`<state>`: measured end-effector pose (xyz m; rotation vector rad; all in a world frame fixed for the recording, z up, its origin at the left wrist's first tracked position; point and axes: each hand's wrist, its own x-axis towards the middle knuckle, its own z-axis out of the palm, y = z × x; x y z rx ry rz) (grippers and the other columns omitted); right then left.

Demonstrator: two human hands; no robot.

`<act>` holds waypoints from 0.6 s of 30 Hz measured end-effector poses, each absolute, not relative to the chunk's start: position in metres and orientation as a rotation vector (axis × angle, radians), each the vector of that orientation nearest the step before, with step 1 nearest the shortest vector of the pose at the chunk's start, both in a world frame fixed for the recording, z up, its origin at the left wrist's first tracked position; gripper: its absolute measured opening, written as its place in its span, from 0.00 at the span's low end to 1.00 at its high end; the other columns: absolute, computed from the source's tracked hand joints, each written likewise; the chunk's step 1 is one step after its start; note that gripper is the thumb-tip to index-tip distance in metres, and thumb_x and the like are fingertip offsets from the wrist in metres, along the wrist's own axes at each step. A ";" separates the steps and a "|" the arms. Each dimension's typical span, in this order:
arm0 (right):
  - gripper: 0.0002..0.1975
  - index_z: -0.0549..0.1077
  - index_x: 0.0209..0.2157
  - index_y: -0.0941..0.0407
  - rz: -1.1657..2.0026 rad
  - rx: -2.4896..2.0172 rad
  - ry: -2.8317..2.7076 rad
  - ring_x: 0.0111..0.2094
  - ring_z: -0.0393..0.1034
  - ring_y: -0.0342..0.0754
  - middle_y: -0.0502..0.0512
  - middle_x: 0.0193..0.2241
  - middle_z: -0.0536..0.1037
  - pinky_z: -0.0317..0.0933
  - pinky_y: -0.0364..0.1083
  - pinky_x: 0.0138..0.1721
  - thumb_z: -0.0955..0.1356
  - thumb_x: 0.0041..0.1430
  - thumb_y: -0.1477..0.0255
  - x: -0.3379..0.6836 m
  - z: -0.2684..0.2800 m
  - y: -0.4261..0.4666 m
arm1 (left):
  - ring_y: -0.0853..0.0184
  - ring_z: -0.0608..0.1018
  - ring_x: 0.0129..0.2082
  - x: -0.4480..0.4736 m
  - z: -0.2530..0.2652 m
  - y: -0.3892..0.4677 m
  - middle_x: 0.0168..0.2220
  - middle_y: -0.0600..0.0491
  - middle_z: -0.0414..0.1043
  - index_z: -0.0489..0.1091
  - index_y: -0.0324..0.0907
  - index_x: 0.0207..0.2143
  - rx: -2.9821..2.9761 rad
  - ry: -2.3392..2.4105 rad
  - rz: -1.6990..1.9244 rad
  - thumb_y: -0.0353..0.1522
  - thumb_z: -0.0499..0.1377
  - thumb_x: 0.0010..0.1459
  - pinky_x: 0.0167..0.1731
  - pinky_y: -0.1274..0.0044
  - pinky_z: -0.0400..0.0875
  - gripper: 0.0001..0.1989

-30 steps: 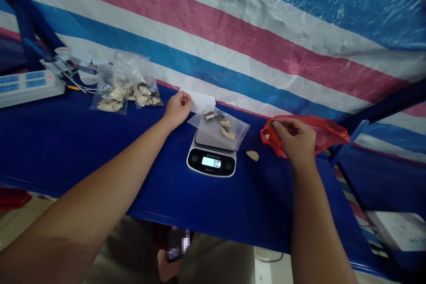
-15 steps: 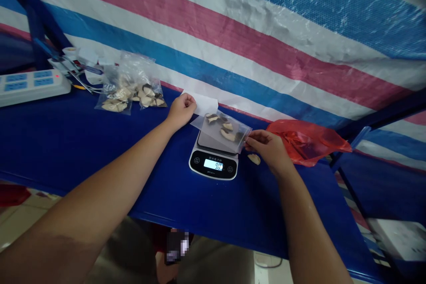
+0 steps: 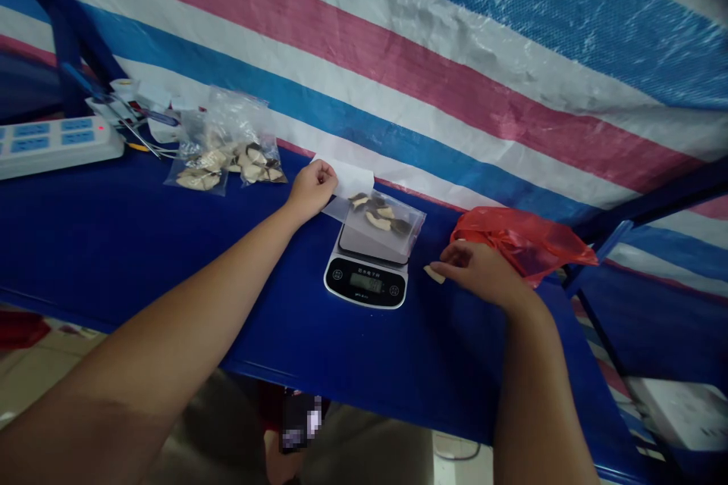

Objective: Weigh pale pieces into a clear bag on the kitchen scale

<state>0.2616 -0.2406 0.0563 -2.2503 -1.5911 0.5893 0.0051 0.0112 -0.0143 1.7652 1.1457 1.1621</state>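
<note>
A digital kitchen scale [image 3: 365,284] stands on the blue table, its display unlit behind faint digits. Across its platform lies a clear zip bag [image 3: 406,242] with several dark-edged, cream slices [image 3: 378,221], which look like dried mushroom. My left hand [image 3: 312,188] is closed beside the bag's left end, against a white sheet [image 3: 351,173]; what its curled fingers hold is hidden. To the right of the scale, my right hand [image 3: 475,269] has its thumb and fingers closed on a loose cream mushroom slice [image 3: 434,274], low over the table.
Behind my right hand lies a crumpled red plastic bag [image 3: 528,239]. Filled clear bags of slices [image 3: 227,159] rest at the back left, near cables and a white power strip [image 3: 62,144]. A striped tarp [image 3: 398,76] hangs behind the blue table [image 3: 171,258].
My right hand has let go of the zip bag's right end and moved right and down onto the loose slice. The scale's display light has gone off. My left hand has stayed put.
</note>
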 end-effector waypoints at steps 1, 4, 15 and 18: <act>0.17 0.79 0.34 0.52 0.577 -2.273 -1.634 0.32 0.74 0.49 0.52 0.32 0.81 0.63 0.46 0.32 0.75 0.52 0.54 0.259 0.057 -0.241 | 0.68 0.67 0.23 0.005 -0.014 0.011 0.22 0.58 0.66 0.66 0.43 0.28 1.762 1.147 1.162 0.27 0.58 0.49 0.28 0.74 0.60 0.03; 0.13 0.78 0.35 0.51 0.584 -2.326 -1.704 0.35 0.74 0.49 0.52 0.35 0.81 0.63 0.46 0.35 0.75 0.53 0.58 0.254 0.055 -0.240 | 0.68 0.68 0.23 0.005 -0.015 0.012 0.22 0.58 0.66 0.66 0.43 0.28 1.760 1.145 1.167 0.26 0.58 0.49 0.28 0.74 0.60 0.04; 0.05 0.75 0.33 0.52 0.568 -2.370 -1.793 0.34 0.71 0.49 0.51 0.31 0.77 0.58 0.46 0.34 0.69 0.57 0.66 0.251 0.054 -0.236 | 0.69 0.68 0.23 0.005 -0.013 0.010 0.21 0.58 0.66 0.66 0.43 0.28 1.762 1.149 1.170 0.26 0.57 0.49 0.28 0.74 0.59 0.04; 0.04 0.70 0.28 0.53 0.496 -2.350 -1.827 0.30 0.69 0.47 0.51 0.27 0.74 0.57 0.45 0.32 0.66 0.57 0.72 0.253 0.052 -0.235 | 0.69 0.68 0.23 0.005 -0.012 0.009 0.21 0.58 0.66 0.66 0.43 0.28 1.766 1.165 1.163 0.26 0.57 0.50 0.28 0.74 0.59 0.03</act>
